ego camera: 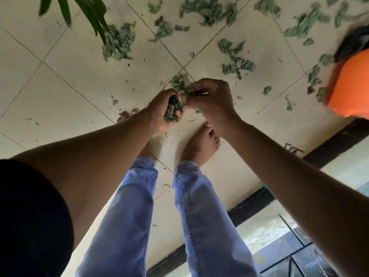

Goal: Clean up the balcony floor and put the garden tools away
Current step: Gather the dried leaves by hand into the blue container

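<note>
Left hand (165,108) clutches wilted leaves (173,112); right hand (209,98) pinches more, centre frame. Light, limp, crumbly: scoop bunches from underneath.

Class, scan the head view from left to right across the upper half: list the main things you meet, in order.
Long green plant leaves → leaf pile under them → left hand holding a clump of leaves → right hand pinching more leaves → leaf pile on the tile → orange container.

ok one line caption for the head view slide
Left hand holds a bunch of leaves while right hand gathers more from the tiled floor.
</note>
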Tool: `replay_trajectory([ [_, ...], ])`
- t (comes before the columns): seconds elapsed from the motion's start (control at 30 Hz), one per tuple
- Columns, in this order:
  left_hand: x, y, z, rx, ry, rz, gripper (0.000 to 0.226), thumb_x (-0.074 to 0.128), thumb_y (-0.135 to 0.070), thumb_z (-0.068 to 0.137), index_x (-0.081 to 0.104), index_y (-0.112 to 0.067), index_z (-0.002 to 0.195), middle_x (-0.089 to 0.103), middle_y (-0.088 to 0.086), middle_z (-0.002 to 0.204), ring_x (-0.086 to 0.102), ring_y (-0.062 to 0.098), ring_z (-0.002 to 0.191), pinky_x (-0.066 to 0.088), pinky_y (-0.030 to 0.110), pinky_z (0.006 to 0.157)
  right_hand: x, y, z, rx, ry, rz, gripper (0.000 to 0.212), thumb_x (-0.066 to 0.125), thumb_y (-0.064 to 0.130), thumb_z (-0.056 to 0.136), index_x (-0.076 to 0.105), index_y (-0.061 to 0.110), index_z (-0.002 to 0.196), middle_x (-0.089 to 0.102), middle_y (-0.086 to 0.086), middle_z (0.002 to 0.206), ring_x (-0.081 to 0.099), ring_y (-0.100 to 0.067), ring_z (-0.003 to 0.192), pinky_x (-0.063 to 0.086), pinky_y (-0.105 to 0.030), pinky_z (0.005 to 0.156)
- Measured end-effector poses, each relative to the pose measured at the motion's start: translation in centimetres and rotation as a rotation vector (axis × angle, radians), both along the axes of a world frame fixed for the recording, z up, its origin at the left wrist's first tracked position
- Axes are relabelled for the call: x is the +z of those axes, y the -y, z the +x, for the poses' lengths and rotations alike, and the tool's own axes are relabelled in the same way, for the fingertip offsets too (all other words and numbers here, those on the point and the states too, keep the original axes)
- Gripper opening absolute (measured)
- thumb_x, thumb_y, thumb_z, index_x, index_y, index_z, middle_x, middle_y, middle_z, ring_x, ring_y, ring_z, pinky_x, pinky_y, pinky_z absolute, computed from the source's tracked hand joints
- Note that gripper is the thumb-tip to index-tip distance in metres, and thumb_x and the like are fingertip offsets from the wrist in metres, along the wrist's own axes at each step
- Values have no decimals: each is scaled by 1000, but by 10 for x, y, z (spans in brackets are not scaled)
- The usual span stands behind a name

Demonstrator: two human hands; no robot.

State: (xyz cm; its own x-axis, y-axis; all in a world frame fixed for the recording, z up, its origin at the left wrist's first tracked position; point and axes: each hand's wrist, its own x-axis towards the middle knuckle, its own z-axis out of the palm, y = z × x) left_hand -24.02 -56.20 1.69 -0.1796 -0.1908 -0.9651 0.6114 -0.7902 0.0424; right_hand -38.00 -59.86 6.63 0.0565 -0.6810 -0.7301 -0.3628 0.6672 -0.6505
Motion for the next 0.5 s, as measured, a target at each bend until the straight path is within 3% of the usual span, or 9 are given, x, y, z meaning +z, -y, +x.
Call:
replay_trajectory([
  [0.1, 10, 9, -2, 14, -50, -78, 47, 40, -14, 100, 60, -17, 58, 50, -3, 52, 47, 8, 44, 35, 18, 46, 7, -14, 19, 38, -79, -54, 20, 89, 15, 64, 77, 25, 77, 74, 0, 89, 72, -20, 88, 62, -42, 80],
  [0.17, 13, 12, -3, 37, -95, -105, 54, 39, -18, 100, 55, -19, 48, 47, -2, 51, 50, 11, 45, 39, 22, 47, 8, -22, 28, 221, -260, -265, 17, 79, 7, 75, 76, 23, 80, 70, 2, 89, 65, -14, 86, 56, -29, 76],
  [0.23, 15, 15, -4, 94, -141, -124, 57, 39, -23, 102, 52, -18, 46, 46, -2, 47, 51, 13, 44, 41, 20, 47, 7, -26, 35, 371, -404, -450, 16, 67, 1, 84, 76, 14, 86, 65, -1, 88, 59, -13, 77, 44, -17, 62],
  [0.3, 12, 15, -4, 145, -141, -102, 55, 42, -24, 102, 47, -18, 48, 41, -2, 44, 47, 13, 42, 41, 20, 45, 5, -29, 40, 446, -486, -476, 14, 63, 2, 91, 74, 11, 88, 56, 2, 86, 56, -12, 70, 32, -11, 53],
  [0.37, 9, 12, -4, 106, -75, -101, 45, 47, -25, 100, 40, -20, 56, 37, -2, 50, 42, 14, 48, 40, 21, 48, 3, -32, 47, 475, -510, -443, 14, 60, 4, 93, 71, 11, 90, 50, 6, 83, 52, -7, 64, 29, -13, 46],
  [0.43, 4, 10, -1, 37, 12, -109, 39, 46, -26, 100, 33, -22, 63, 32, -1, 56, 39, 14, 52, 39, 22, 49, 5, -32, 53, 530, -487, -384, 17, 55, 2, 93, 71, 10, 96, 51, 8, 80, 50, -4, 64, 31, -14, 46],
  [0.5, -2, 6, 5, 10, 39, -81, 42, 41, -25, 103, 29, -21, 63, 33, -2, 49, 39, 13, 43, 39, 19, 45, 11, -30, 59, 625, -456, -343, 25, 53, -2, 87, 70, 9, 102, 59, 2, 84, 59, -11, 74, 31, -14, 49],
])
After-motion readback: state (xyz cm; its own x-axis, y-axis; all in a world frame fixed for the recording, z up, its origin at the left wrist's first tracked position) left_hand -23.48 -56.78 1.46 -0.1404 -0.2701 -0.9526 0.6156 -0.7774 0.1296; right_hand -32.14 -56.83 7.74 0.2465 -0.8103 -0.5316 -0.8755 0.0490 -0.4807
